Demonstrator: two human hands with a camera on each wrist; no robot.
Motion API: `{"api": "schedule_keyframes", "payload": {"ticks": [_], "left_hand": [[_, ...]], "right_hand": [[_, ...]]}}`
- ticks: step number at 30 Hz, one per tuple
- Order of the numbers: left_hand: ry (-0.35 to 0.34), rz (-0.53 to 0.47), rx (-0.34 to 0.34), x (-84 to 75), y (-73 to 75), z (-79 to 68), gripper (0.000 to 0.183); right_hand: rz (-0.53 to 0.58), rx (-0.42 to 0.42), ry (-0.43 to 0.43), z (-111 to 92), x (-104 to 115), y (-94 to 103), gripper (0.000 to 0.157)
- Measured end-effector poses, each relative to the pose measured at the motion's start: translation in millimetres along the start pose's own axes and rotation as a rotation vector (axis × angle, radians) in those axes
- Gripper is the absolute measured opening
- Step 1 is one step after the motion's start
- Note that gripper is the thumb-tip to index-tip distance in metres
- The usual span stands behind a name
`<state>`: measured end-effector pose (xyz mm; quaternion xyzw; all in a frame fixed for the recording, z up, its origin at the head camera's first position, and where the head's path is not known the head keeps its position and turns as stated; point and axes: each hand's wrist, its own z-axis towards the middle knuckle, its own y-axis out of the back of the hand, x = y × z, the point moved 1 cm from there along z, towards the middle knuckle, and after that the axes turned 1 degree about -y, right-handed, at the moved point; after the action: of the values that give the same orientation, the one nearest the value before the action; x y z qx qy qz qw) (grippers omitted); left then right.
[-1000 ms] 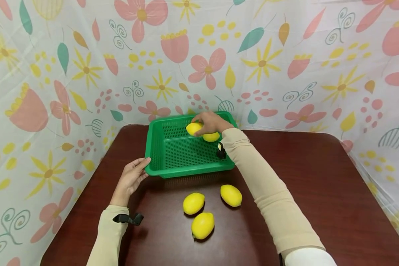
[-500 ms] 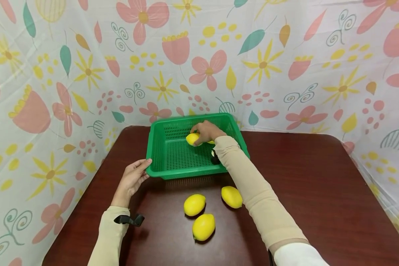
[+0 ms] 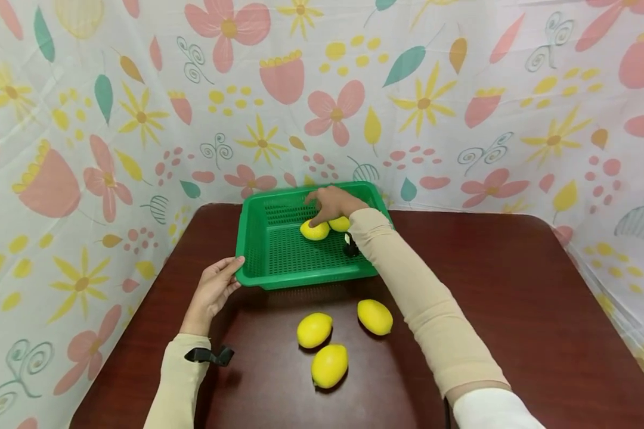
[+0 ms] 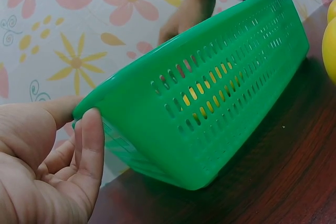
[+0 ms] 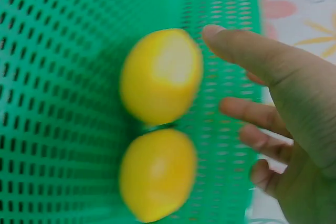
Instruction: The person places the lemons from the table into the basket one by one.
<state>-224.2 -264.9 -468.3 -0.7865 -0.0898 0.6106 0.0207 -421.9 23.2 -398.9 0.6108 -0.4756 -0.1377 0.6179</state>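
A green slotted plastic basket stands toward the back of the table. My left hand pinches its near left corner rim, thumb above and fingers beneath, as the left wrist view shows too. Inside the basket lie two lemons side by side, one lemon on the left and another lemon partly behind my right hand. In the right wrist view that hand has its thumb and fingers spread apart, holding nothing, beside the upper lemon.
Three more lemons lie on the dark wooden table in front of the basket: a left lemon, a nearer lemon and a right lemon. A flower-printed curtain hangs behind and to the left.
My right hand lowered a lemon into the basket, let go of it beside the other lemon and rose off it. The left hand has stayed on the rim.
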Motion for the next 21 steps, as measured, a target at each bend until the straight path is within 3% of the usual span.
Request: {"api": "schedule_keyframes", "payload": {"ticks": [4,11,16,21], "left_hand": [[0.007,0.002,0.003,-1.0,-0.8,-1.3,0.024],[0.016,0.008,0.006,0.1,-3.0,-2.1,0.028],[0.022,0.003,0.011,-0.6,-2.2,-2.7,0.032],[0.033,-0.017,0.018,-0.7,-2.2,-5.0,0.029]], "right_hand": [[0.047,-0.041,0.054,-21.2,11.0,20.5,0.054],[0.077,-0.229,0.089,-89.5,29.4,33.6,0.04],[0.118,-0.337,0.067,-142.9,32.6,21.6,0.033],[0.152,-0.425,0.082,-189.3,30.3,-7.7,0.026]]}}
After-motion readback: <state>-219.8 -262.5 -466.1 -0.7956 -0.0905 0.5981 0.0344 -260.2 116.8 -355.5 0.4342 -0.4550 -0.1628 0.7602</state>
